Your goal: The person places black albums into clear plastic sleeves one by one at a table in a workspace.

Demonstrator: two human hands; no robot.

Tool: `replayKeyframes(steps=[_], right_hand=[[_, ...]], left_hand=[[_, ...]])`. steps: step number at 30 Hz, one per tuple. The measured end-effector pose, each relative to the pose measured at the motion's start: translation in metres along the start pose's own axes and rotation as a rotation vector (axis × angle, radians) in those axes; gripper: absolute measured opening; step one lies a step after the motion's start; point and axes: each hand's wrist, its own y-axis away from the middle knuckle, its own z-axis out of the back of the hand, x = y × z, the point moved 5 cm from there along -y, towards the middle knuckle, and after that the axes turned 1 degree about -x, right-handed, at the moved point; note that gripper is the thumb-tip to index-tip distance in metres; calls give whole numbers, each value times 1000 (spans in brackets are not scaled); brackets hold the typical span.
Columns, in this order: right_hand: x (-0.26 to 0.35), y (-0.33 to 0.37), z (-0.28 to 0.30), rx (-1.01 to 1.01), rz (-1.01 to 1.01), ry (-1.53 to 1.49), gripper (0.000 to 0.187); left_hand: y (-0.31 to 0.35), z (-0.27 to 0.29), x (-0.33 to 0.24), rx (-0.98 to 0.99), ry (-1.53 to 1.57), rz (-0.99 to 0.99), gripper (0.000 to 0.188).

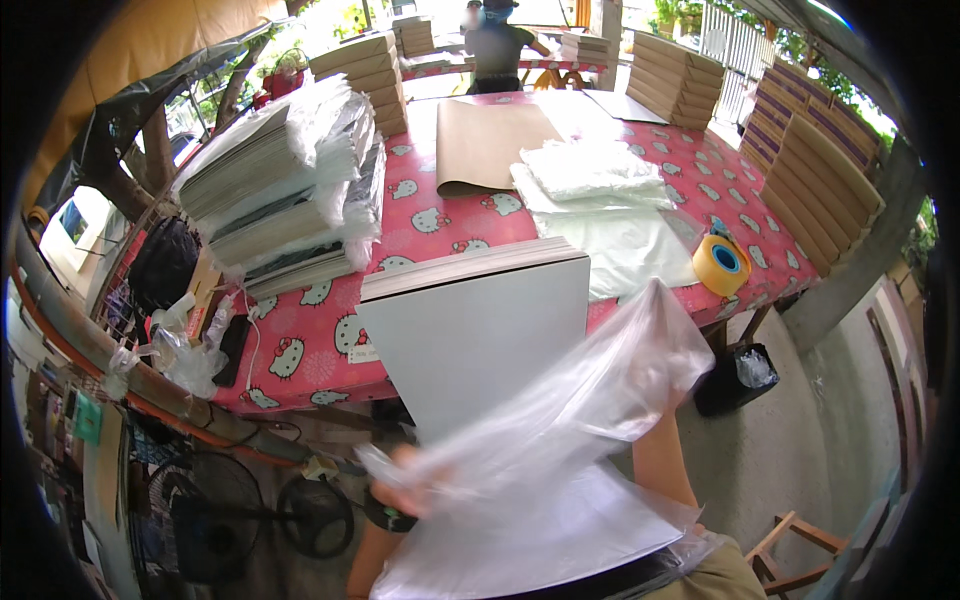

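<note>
A clear plastic bag stretches between my two hands over my lap. My left hand, blurred by motion, is closed on the bag's left edge. My right hand is behind or inside the raised right part of the bag, and its fingers cannot be made out. Beneath the plastic, a stack of white sheets lies on my lap, partly covered by film. Just beyond it, another stack with a plain white top leans at the table's near edge.
A pink patterned cloth covers the table. Plastic-wrapped stacks stand left; folded clear bags, brown paper and a yellow tape roll lie beyond. Brown packages stand right. A fan is below left. Another person stands far off.
</note>
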Motion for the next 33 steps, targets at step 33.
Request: replayKeyframes(steps=[33], right_hand=[[10, 49, 87, -659, -325, 438, 15]], left_hand=[[27, 97, 97, -289, 427, 944, 12]])
